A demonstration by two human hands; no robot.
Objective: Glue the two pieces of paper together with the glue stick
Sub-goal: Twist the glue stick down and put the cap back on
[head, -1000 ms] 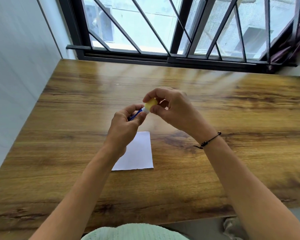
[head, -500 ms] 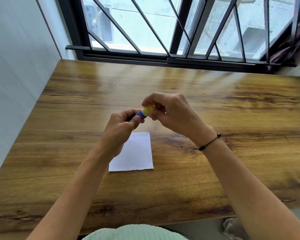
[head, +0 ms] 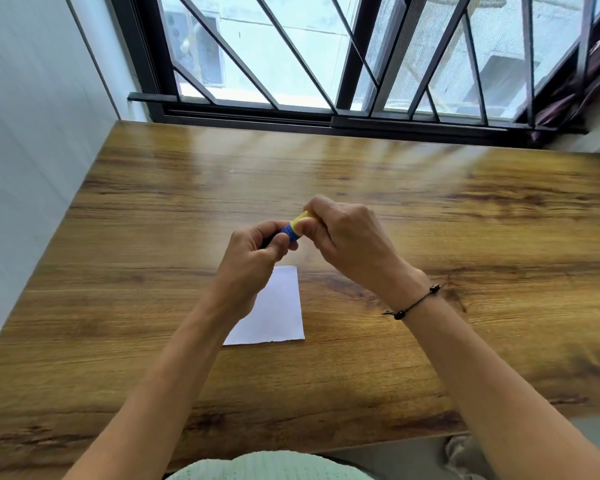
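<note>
The left hand [head: 253,252] is curled around the blue body of the glue stick [head: 290,232], thumb and fingers wrapped about its lower part so that only a short blue stretch shows. The right hand [head: 343,242] meets it from the other side, fingertips pinching the yellow cap [head: 301,216] at the stick's upper end; whether the cap is seated or partly off cannot be told. Both hands hold the stick in the air above the middle of the wooden worktop [head: 465,237]. Under the left wrist lies white paper [head: 278,313], flat on the worktop, its left part hidden by the forearm; it cannot be told whether it is one sheet or two. A dark cord bracelet [head: 413,304] circles the right wrist. Along the far edge of the worktop runs a black-framed window [head: 326,112] with slanted bars.
</note>
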